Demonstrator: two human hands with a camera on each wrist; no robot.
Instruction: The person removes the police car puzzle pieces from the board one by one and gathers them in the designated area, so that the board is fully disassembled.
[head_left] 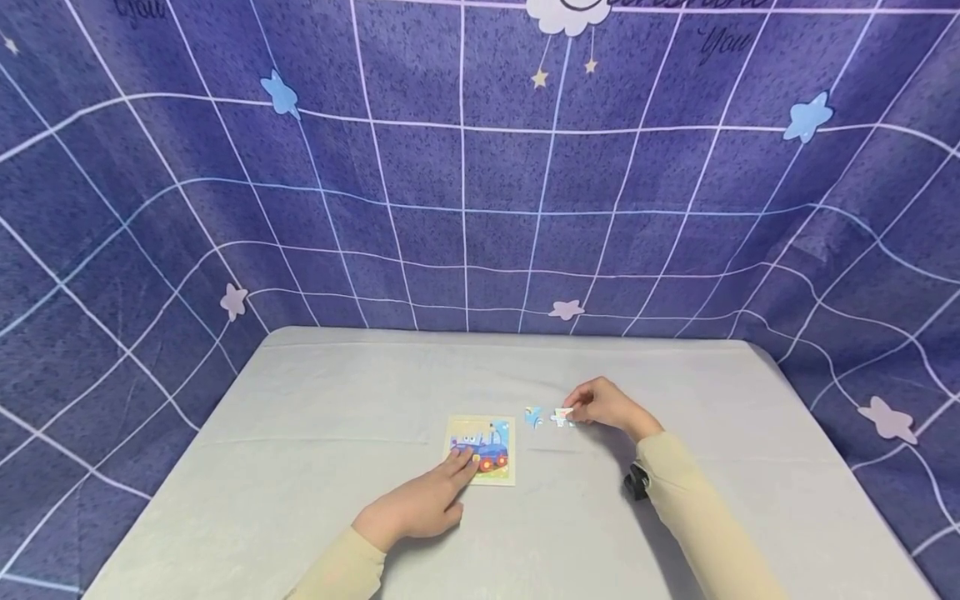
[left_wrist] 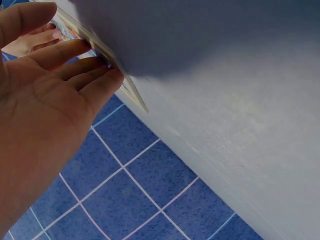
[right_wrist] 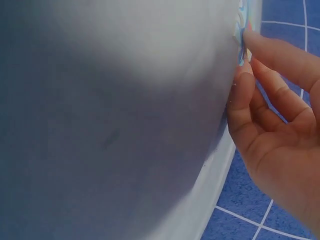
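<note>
A small framed jigsaw puzzle [head_left: 497, 482] with a blue vehicle on red wheels lies flat on the table. Its upper left part looks plain beige. Fingers of my left hand [head_left: 420, 502] rest straight across its lower left; the left wrist view shows that hand [left_wrist: 47, 102] palm-side, fingertips at the frame's edge. To the right of the frame, my right hand [head_left: 606, 407] pinches a light puzzle piece [head_left: 560, 417] between thumb and fingers, partly covering it. Between that piece and the frame lies another loose blue and white puzzle piece [head_left: 533, 416].
A pale grey cloth covers the table [head_left: 315, 400]. Behind and on both sides hangs a blue-purple curtain [head_left: 502, 233] with grid lines and stars. A black device [head_left: 637, 482] sits at my right wrist, beside the light sleeve [head_left: 693, 508].
</note>
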